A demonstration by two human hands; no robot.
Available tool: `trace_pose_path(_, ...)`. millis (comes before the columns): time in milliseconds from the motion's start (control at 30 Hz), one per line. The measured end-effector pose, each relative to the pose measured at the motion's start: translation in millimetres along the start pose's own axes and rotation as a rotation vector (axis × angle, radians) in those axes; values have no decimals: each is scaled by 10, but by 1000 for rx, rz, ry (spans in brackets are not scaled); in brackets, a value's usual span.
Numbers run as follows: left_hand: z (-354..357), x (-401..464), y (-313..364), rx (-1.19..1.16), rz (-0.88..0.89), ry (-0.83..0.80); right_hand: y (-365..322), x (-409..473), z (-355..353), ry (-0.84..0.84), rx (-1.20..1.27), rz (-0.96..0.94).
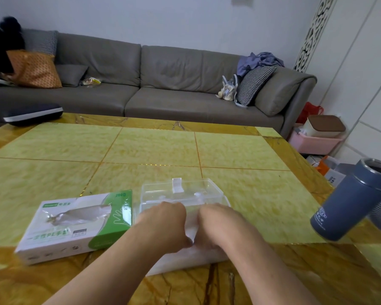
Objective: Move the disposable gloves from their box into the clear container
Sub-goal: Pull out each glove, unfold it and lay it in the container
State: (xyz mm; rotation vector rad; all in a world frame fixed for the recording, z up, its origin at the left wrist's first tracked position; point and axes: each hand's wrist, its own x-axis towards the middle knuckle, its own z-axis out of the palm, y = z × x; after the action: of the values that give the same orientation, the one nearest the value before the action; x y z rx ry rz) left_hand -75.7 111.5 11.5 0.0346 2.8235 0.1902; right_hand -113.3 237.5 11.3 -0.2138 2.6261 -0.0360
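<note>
Green-tiled table before a grey sofa; both hands apparently pressing gloves into the clear container.

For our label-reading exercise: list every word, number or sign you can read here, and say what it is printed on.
"200", green corner of the glove box.
"PE", among large Chinese characters on the box front; the rest is too blurred to read.
Box's top-left logo and small label: unreadable.
White emblem and text on the blue flask: too blurred.
</note>
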Motion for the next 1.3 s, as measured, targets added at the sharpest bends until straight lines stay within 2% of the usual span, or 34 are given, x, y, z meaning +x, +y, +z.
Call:
trace_pose_path(200,-73,65,105,142,49,-255,-75,17,-8,-89,-43,51)
trace_pose_path(300,-69,75,87,154,69,-268,-89,-8,-30,-106,-109,34)
trace_pose_path(467,-3,-61,-10,13,60,-15,-77,-147,-45,27,-38,5)
trace_pose_path(600,-24,-242,-137,-20,147,308,-104,-280,-80,151,-54,19)
trace_pose_path(700,-88,-402,-368,-173,132,540,-144,-372,-89,363,-63,11)
trace_pose_path(800,-125,-505,-757,-276,-33,648,-246,-433,-64,580,-36,-52)
trace_pose_path(867,-97,-540,-1091,-263,-192,608,-382,-464,-10,675,-27,-195)
trace_pose_path(933,-68,-537,-1349,-206,-310,482,-530,-516,75,711,4,-404)
trace_pose_path(1033,1,-514,-1543,-167,-322,273,-794,-495,282,639,-61,-646)
trace_pose_path(1100,11,-510,-1526,-42,-281,159,-924,-430,424,611,-153,-697)
trace_pose_path(1200,38,-497,-1474,125,-221,100,-1040,-339,584,566,-210,-707)
trace_pose_path(1300,65,-449,-1484,52,-225,87,-1057,-307,626,566,-215,-699)
